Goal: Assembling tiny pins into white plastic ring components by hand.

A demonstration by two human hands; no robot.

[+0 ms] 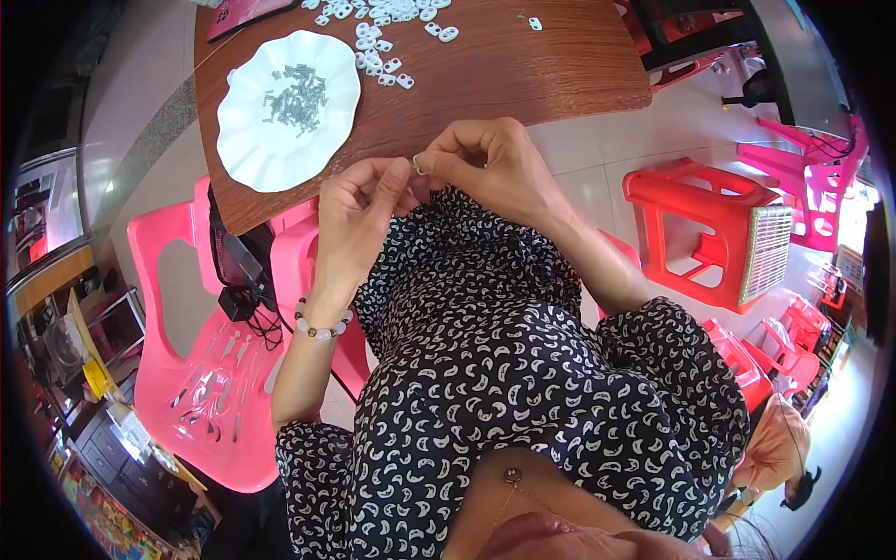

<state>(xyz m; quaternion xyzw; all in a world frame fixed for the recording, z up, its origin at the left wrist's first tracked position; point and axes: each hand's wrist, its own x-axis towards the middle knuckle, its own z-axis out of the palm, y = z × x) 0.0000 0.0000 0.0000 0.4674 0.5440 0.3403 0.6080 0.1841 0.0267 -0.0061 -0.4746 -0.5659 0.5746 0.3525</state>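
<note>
Just off the table's near edge, my left hand [359,205] and my right hand [499,173] meet with their fingertips pinched together. Between them is a small whitish piece [419,165], pinched by my right thumb and forefinger; its exact kind is too small to make out. My left thumb and forefinger are closed right beside it, and whether they grip part of it is hidden. Left of my hands, a white scalloped plate [245,140] holds a heap of tiny grey, rod-like pieces [297,97]. Beyond lie many small white plastic tabs with holes [383,11].
The brown wooden table [523,75] carries a pink-edged item [245,13] at its far left corner. A pink chair [210,392] with a black bag and cable [245,280] stands at my left. Red stools [700,229] stand on the right. Another person [779,448] is behind right.
</note>
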